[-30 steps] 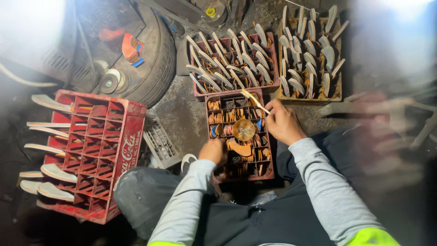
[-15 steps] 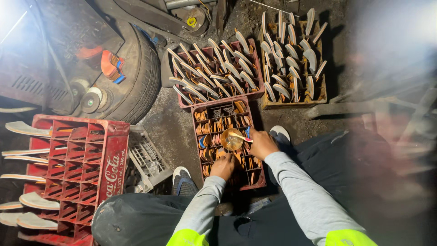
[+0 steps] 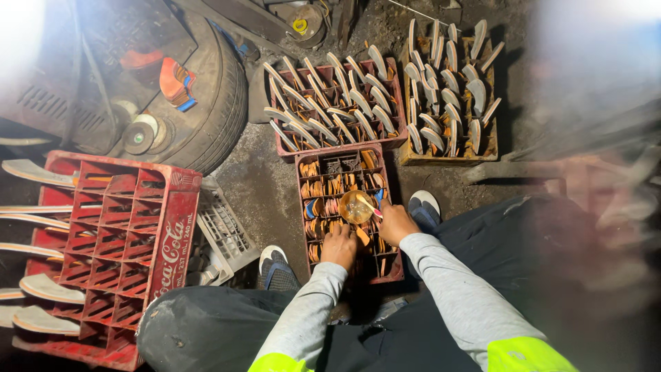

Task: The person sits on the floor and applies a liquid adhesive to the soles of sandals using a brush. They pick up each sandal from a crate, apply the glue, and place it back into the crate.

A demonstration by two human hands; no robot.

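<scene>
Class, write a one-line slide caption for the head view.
Seated person's left hand and right hand work over a red compartment crate, beside a small round dish.

Floor (image 3: 265,182): dark, gritty dirt, uneven.
Tyre (image 3: 213,103): lying top left, worn tread, discs and clutter in its centre.
Red crate (image 3: 110,241): empty, left side, pale blades sticking out past its left edge.
Grey plastic basket (image 3: 224,234): tilted, wedged beside the red crate.
Light: dim overall, bright glare top left and top right corners, edges blurred.
</scene>
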